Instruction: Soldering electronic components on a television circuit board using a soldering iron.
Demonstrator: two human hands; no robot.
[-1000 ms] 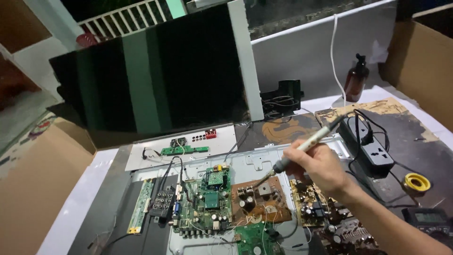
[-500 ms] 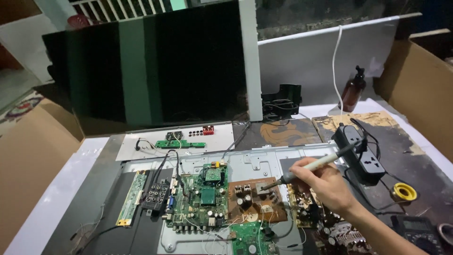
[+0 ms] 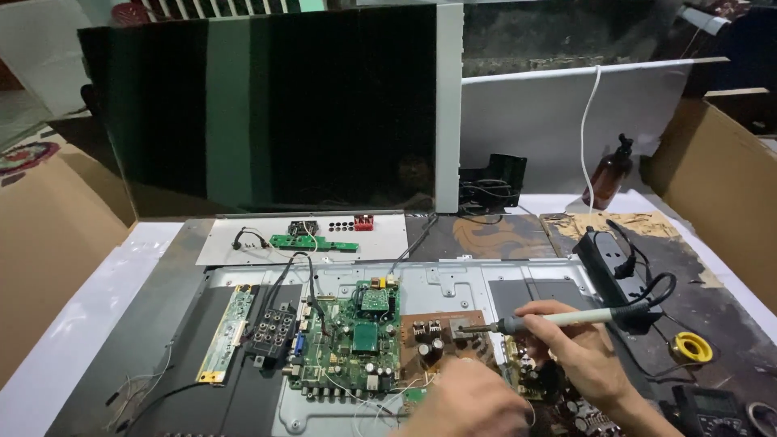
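Brown board sitting right of the green board is getting the iron clamped in my right hand, left hand closed low beside it, so I'm risking a slip bridging joints or burning fingers.

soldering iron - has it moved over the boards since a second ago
Yes. The soldering iron in the right hand has tipped from steep to nearly level, its tip now over the brown board.

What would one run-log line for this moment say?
right hand: holds soldering iron | tip: at brown circuit board | left hand: low, beside green main board
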